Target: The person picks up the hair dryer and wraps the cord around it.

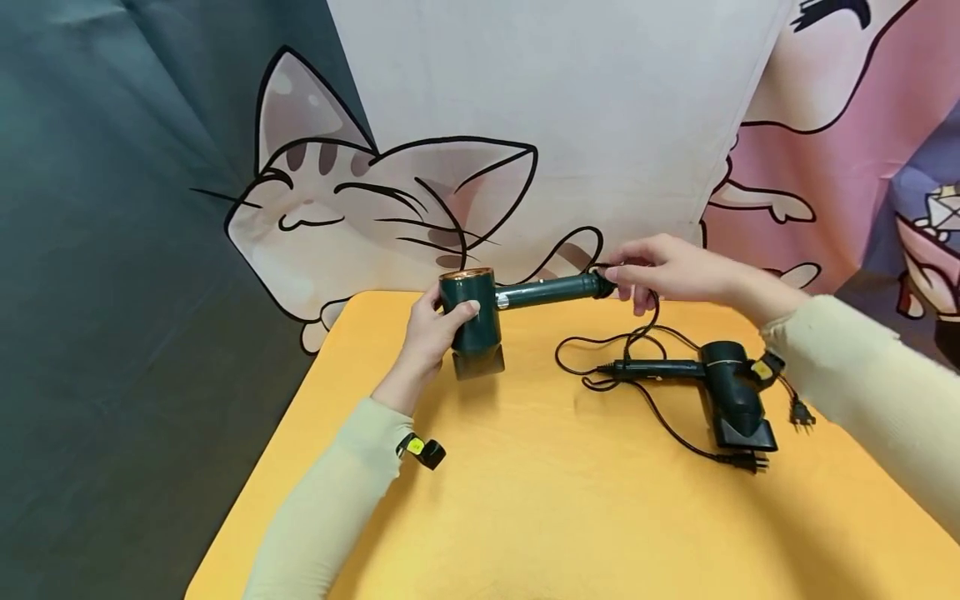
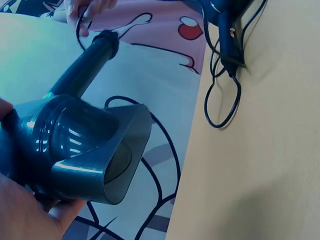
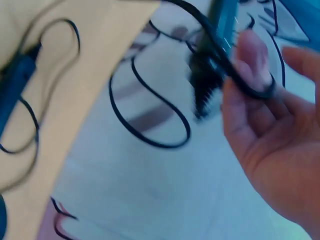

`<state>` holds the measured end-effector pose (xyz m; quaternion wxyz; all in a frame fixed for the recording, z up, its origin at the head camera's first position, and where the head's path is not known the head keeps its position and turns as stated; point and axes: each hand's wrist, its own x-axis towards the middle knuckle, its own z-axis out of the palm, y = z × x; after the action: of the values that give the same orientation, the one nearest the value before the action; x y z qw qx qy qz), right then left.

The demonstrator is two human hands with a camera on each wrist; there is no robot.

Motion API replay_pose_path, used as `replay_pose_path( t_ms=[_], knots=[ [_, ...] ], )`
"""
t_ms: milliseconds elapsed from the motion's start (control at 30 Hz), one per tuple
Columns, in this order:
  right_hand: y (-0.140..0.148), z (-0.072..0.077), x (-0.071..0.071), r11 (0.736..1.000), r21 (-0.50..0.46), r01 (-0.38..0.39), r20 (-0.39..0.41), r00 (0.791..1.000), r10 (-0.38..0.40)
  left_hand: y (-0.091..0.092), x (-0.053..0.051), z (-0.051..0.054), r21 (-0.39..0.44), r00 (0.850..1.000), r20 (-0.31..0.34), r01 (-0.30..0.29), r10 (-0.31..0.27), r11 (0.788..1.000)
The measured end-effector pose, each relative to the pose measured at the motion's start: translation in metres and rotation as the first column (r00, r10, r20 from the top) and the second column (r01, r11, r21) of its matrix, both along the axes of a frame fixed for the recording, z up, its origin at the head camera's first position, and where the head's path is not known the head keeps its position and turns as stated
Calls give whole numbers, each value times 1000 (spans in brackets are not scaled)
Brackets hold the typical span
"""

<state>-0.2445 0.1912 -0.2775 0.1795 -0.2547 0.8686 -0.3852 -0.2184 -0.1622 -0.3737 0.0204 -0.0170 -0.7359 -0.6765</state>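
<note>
My left hand (image 1: 435,329) grips the barrel of a dark green hair dryer (image 1: 471,312), thumb across its front. The dryer is held up near the table's far edge, its handle pointing right and its flat nozzle (image 2: 125,155) downward in the head view. By the handle's end, my right hand (image 1: 648,267) holds the dryer's black cord (image 3: 250,90) in its curled fingers. More of that cord hangs in loops beyond the handle. In the right wrist view the handle's end is blurred.
A second, black hair dryer (image 1: 731,387) lies on the yellow table (image 1: 525,500) at the right, below my right forearm. Its cord loops around the handle, and a plug (image 1: 746,461) lies by the nozzle. Another plug (image 1: 801,412) is farther right. A cartoon-cat cloth (image 1: 585,108) hangs behind the table.
</note>
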Motion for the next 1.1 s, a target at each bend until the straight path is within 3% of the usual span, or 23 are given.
replay_pose_path(
  t_ms=[167,333,533,733,1100],
  knots=[
    [-8,-28,15,981,-193,13,17,1000,-10,5,1,1,44,998,1,-61,61,997],
    [-13,-61,24,932,-359,41,40,999,-28,8,1,-2,100,995,17,-98,97,990],
    [-12,-91,33,877,-475,77,53,997,-59,7,2,-2,194,994,43,-104,97,976],
    [-13,-107,39,835,-540,110,106,992,-63,8,4,1,246,996,50,-83,73,966],
    [-15,-137,41,830,-539,140,205,978,-32,7,8,4,226,998,55,-46,35,973]
  ],
)
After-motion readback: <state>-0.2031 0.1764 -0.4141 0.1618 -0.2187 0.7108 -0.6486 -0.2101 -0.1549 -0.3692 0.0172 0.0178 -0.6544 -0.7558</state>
